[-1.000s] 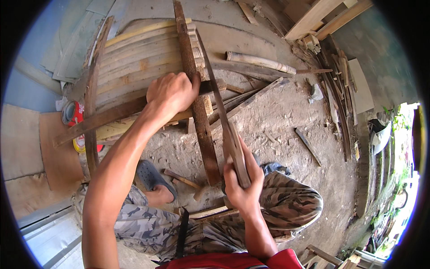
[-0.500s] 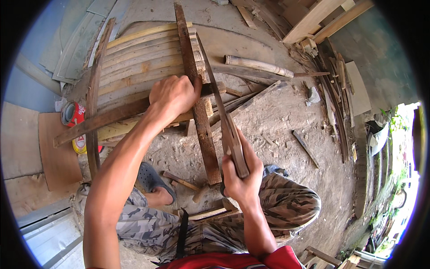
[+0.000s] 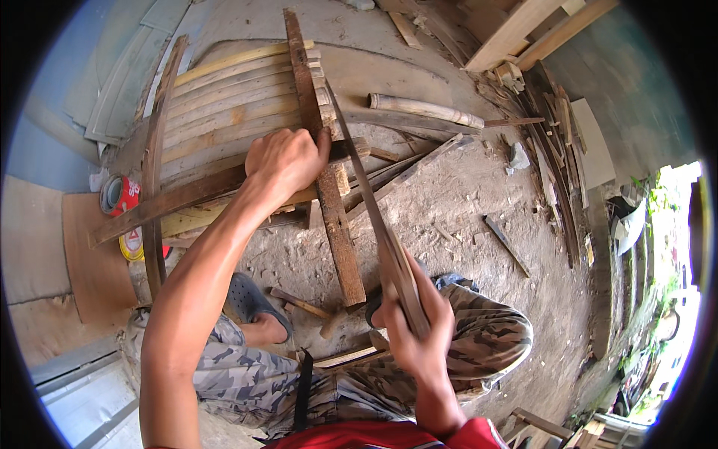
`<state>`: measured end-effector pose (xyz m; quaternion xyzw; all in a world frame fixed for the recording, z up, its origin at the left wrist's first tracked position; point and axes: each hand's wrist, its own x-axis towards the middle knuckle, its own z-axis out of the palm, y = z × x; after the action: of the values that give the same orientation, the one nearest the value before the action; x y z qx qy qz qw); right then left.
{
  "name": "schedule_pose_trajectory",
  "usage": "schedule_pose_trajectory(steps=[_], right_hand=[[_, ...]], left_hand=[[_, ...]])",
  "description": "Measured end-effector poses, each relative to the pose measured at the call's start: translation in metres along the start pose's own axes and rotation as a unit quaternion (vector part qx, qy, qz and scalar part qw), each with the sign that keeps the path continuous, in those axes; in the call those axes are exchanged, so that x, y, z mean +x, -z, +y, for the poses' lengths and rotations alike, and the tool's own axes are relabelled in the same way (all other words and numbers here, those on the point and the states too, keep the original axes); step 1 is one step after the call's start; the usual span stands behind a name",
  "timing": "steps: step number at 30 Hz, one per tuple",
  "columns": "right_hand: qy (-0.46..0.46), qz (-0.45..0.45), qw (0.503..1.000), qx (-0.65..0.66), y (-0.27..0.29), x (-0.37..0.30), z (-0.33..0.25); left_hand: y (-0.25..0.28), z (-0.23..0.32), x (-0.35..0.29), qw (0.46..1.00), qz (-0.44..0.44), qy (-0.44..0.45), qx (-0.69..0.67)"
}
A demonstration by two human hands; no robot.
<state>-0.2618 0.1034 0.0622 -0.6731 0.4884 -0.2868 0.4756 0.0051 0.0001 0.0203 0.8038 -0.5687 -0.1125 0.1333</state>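
A dark wooden strip (image 3: 179, 196) lies crosswise over two long rough rails, the right one (image 3: 340, 239) and the left one (image 3: 154, 142). My left hand (image 3: 286, 161) is closed around the strip close to the right rail. In my right hand (image 3: 425, 325) is the wooden handle of a handsaw (image 3: 372, 196), seen nearly edge-on. Its blade reaches away from me, against or just above the strip's right end, beyond the rail; contact is unclear. Several pale slats (image 3: 232, 116) lie in a row beneath and between the rails.
By my shod foot (image 3: 254, 303) lies a hammer (image 3: 303, 303). Red cans (image 3: 123, 196) stand at left. A bamboo pole (image 3: 426, 110) and loose boards lie beyond the saw. More scrap wood (image 3: 553, 161) lines the right wall. A short dark stick (image 3: 506, 245) rests on the dirt floor.
My right hand has drawn the handsaw back toward my body and slightly right. My left hand keeps its grip on the strip. The whole view has shifted slightly.
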Motion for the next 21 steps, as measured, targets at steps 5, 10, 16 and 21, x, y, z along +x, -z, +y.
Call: schedule_pose_trajectory(steps=[5,10,16,21], right_hand=[[0.042,0.023,0.999,0.016,-0.018,0.028,0.009],[0.049,-0.013,0.996,-0.077,0.035,-0.085,0.004],[-0.068,-0.063,0.995,0.02,0.048,-0.098,-0.045],[0.051,-0.082,0.995,-0.021,0.057,-0.074,-0.073]], left_hand=[[-0.006,0.003,0.003,0.999,0.04,0.008,0.002],[0.0,0.006,-0.001,0.999,-0.018,0.049,-0.001],[-0.003,0.006,0.005,1.0,-0.02,0.016,0.009],[-0.007,-0.008,0.009,1.0,0.009,-0.007,0.013]])
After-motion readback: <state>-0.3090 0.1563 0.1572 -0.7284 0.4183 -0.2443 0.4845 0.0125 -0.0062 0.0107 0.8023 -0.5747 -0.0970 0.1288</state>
